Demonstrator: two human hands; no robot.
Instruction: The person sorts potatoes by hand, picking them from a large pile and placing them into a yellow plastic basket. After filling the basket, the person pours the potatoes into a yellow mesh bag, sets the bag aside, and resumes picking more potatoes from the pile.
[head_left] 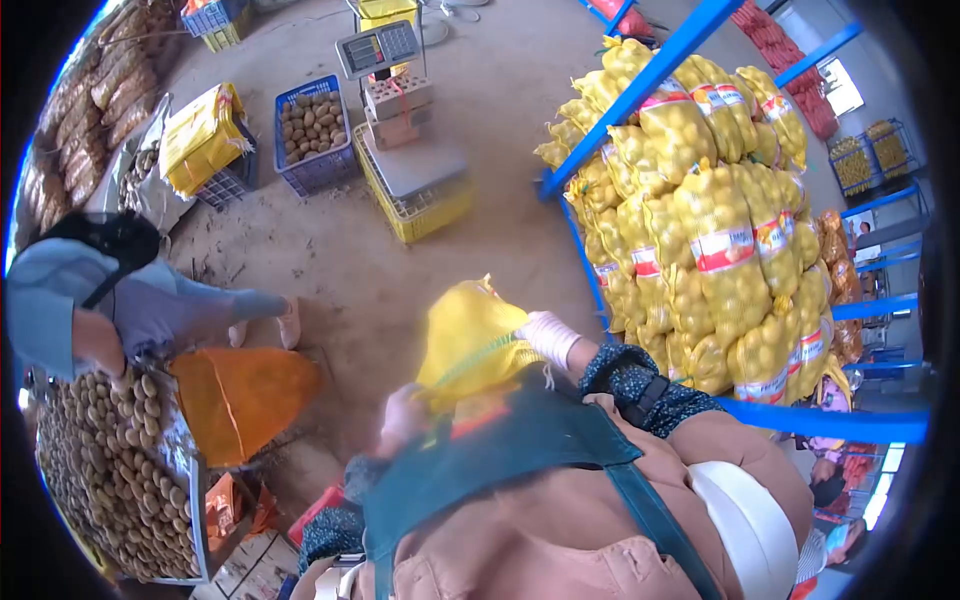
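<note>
A yellow mesh bag (462, 335) hangs in front of my dark green apron (480, 470), with a green strip across it. My right hand (550, 338), in a pale glove, is closed on the bag's right edge. On the other side, my left hand (403, 418) is closed on the bag's lower left edge, smeared by motion. Part of the bag and whatever is in it are hidden behind the apron and my left hand.
A blue-framed rack of filled yellow potato bags (720, 240) stands right. Ahead are a scale (420, 165) on a yellow crate and a blue crate (340, 160) of potatoes. At left, a co-worker (130, 300) is beside an orange mesh bag (240, 395) and a potato-covered table (196, 510).
</note>
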